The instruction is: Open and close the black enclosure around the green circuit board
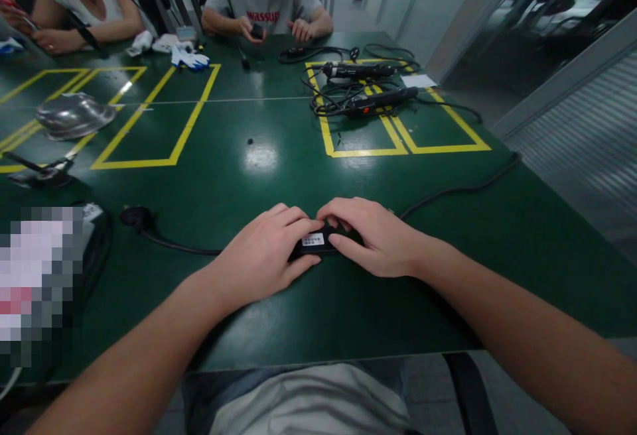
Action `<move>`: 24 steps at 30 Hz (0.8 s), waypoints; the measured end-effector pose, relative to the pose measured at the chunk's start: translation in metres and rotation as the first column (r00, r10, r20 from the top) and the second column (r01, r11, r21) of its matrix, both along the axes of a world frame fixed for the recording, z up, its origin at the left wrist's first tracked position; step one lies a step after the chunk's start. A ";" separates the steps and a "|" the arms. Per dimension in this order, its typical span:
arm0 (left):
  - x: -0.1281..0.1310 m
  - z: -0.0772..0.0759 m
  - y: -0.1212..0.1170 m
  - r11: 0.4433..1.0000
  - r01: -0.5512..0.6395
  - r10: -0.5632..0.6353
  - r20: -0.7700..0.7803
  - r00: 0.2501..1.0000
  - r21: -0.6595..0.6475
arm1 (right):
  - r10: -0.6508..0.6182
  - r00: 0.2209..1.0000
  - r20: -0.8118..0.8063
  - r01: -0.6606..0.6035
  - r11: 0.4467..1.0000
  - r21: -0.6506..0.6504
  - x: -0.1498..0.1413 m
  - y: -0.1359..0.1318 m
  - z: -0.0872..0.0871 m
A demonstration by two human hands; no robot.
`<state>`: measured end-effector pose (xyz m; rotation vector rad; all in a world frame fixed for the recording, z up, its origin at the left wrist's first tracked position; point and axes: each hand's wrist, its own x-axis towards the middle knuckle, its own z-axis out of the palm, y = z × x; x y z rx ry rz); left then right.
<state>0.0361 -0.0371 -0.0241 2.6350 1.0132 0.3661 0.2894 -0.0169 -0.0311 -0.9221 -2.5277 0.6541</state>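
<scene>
A black power adapter (313, 241) with a white label lies on the green table in front of me, mostly covered by my hands. Around its left end my left hand (271, 246) is closed, thumb along the near side and fingers over the top and far side. My right hand (375, 236) curls over its right end, thumb near the label. From the left end a black cable (184, 247) runs to a plug (137, 218). Another black cable (458, 191) leads off to the right, its join with the adapter hidden by my right hand.
Two black electric screwdrivers (358, 71) with tangled cords lie at the back right, within yellow tape (368, 153). A metal bowl (74, 115) sits at the left, gloves (190, 58) farther back. A person (266, 7) sits opposite, another (104, 7) at the far left.
</scene>
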 end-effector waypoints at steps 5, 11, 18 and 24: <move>0.004 0.004 -0.002 0.999 -0.044 0.045 -0.067 0.997 0.019 | -0.011 0.998 0.058 0.009 0.999 0.033 -0.003 -0.004 0.001; 0.006 0.008 -0.002 0.993 -0.118 0.119 -0.067 0.991 0.010 | -0.007 0.999 0.036 0.006 1.000 0.024 -0.005 -0.003 0.002; 0.003 0.010 0.008 0.958 -0.287 0.287 0.189 0.939 -0.025 | -0.084 0.996 0.003 0.084 0.994 -0.064 0.002 0.002 0.003; -0.003 -0.004 0.022 0.895 -0.446 0.446 -0.003 0.895 0.023 | -0.027 0.997 0.074 0.033 0.995 -0.089 0.005 0.005 0.011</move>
